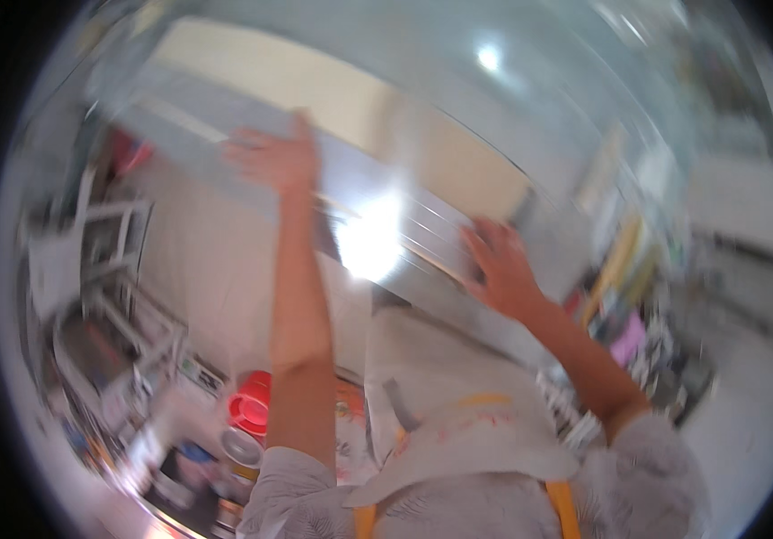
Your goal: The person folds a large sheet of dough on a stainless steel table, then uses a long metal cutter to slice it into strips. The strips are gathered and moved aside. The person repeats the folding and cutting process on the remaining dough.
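A long grey, shiny sheet or panel [353,165] lies slantwise before me, with a strong glare on its near part. Along its far side runs a cream-coloured strip [279,64], crossed by a darker band. My left hand [279,155] is spread over the grey surface, thumb apart from the fingers, holding nothing. My right hand [497,263] is at the right end of the panel, fingers bent at or over its edge. Blur hides whether those fingers grip the panel or only rest on it. Thin pale lines cross the surface between the hands.
At the left stands a white-framed rack or stool [117,229]. A red plastic container [252,404] and a round pale container [242,447] stand low by my left elbow. Rolls and mixed scraps [619,290] pile up beyond my right arm. My apron [454,431] hangs near the panel's near edge.
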The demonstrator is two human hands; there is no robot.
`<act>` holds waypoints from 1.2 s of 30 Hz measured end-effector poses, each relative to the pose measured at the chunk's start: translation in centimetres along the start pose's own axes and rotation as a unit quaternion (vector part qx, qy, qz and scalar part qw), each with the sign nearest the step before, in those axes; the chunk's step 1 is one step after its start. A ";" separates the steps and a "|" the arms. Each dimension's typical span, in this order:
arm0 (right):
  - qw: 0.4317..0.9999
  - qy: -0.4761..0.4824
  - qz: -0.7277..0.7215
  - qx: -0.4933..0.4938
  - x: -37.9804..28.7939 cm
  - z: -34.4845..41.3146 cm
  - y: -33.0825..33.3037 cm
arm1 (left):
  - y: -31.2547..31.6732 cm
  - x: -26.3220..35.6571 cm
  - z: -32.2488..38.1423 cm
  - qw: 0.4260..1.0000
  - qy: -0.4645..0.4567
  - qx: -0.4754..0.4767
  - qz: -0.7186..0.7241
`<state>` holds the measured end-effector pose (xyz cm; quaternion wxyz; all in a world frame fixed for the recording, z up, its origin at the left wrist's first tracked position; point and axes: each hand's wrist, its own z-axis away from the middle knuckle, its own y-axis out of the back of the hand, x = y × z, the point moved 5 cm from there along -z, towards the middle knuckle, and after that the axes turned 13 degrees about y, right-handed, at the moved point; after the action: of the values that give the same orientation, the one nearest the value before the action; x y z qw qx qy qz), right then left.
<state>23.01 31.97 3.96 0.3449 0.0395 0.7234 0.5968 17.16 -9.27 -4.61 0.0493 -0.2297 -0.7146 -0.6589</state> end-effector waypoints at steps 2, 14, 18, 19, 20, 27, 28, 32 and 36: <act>0.999 -0.036 -0.018 0.034 -0.9 2.3 1.5 | 1.2 0.0 0.0 0.999 -0.012 -0.041 0.010; 0.917 -0.334 0.140 0.165 6.9 23.9 2.0 | 0.6 1.4 -0.2 0.992 -0.049 -0.109 -0.044; 0.876 -0.449 0.144 0.101 11.2 24.8 1.9 | 0.2 0.6 -1.7 0.989 -0.043 -0.119 -0.079; 0.868 -0.463 0.147 0.107 12.0 25.1 2.2 | 0.1 0.4 -2.0 0.989 -0.044 -0.121 -0.077; 0.860 -0.476 0.149 0.113 12.7 25.3 2.4 | 0.2 0.3 -2.4 0.989 -0.046 -0.122 -0.076; 0.809 -0.572 0.110 0.077 18.6 25.8 3.8 | 3.2 -0.5 -0.9 0.981 -0.087 -0.140 -0.103; 0.819 -0.559 0.104 0.079 18.4 24.7 4.5 | 4.6 -1.9 -1.6 0.986 -0.107 -0.114 -0.062; 0.814 -0.526 0.154 0.194 20.7 27.9 6.1 | 10.5 -4.0 3.4 0.977 -0.181 -0.066 0.093; 0.532 -0.448 -0.581 0.424 19.1 28.2 10.3 | 18.2 -6.3 11.4 0.965 -0.165 -0.132 0.156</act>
<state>20.25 67.45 3.12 0.8371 0.0140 0.5060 -0.2072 32.57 0.55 8.37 0.0020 -0.4481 -0.5753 -0.6843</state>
